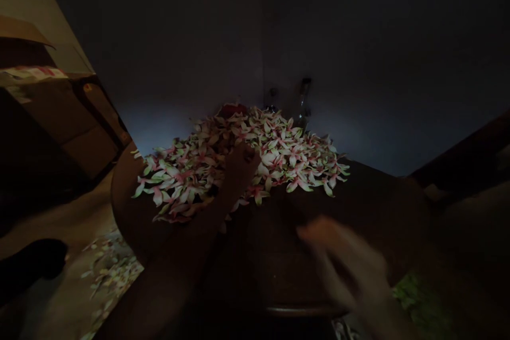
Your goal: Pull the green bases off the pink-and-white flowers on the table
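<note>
At the centre of the frame, the left hand [243,164] is seen pressed into the near side of a single heap of pink-and-white blossoms [279,154], which is piled on a round dark desk [358,196]; the work in hand is shown only as this contact between hand and heap. The fingers are curled rather than spread, and the hand looks partly closed, but whether any blossoms are held cannot be told, since the fingertips are lost among them. The right hand [342,260] is blurred at the lower right of the frame, above the bare desk and apart from the heap; its fingers appear loosely extended, but how far it is open, or whether anything is held, cannot be told. Two hands are counted, both belonging to the one person, and no other person's hands are seen. One heap is counted, and its blossoms are too many and too overlapped to be numbered. One glass bottle [303,106] is made out behind the heap, with one smaller dark object [272,100] just beside it, and one red item [233,110] is seen at the heap's far edge. Further blossoms [107,276] are scattered on the floor at the lower left, and a patch of green leaves [414,297] is seen at the lower right.
</note>
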Motion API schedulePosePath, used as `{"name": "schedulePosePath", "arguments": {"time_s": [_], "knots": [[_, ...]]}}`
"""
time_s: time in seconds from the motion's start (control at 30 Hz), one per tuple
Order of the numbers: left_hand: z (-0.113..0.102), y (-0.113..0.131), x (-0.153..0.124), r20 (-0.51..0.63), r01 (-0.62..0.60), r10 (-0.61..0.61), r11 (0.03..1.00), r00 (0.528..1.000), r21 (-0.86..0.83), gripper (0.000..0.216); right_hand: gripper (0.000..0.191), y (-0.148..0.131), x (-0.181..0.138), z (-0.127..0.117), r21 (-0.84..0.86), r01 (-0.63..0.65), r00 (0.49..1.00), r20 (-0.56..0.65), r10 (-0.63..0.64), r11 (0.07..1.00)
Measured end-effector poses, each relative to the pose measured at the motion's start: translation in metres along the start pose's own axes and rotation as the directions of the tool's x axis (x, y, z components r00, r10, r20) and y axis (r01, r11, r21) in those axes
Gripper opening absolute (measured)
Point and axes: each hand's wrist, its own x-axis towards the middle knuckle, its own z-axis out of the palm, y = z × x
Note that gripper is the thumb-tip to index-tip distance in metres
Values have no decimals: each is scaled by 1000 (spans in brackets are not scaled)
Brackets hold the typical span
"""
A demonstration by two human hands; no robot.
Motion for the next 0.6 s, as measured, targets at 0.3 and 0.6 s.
{"name": "schedulePosePath", "arguments": {"time_s": [0.3, 0.6], "knots": [[7, 0, -6, 160, -69, 82, 994, 984, -86, 14, 21, 93, 103, 92, 265, -213, 976, 12, 218, 940], [18, 0, -17, 404, -43, 77, 995, 911, -92, 22, 27, 112, 92, 70, 374, -294, 956, 110, 273, 879]]}}
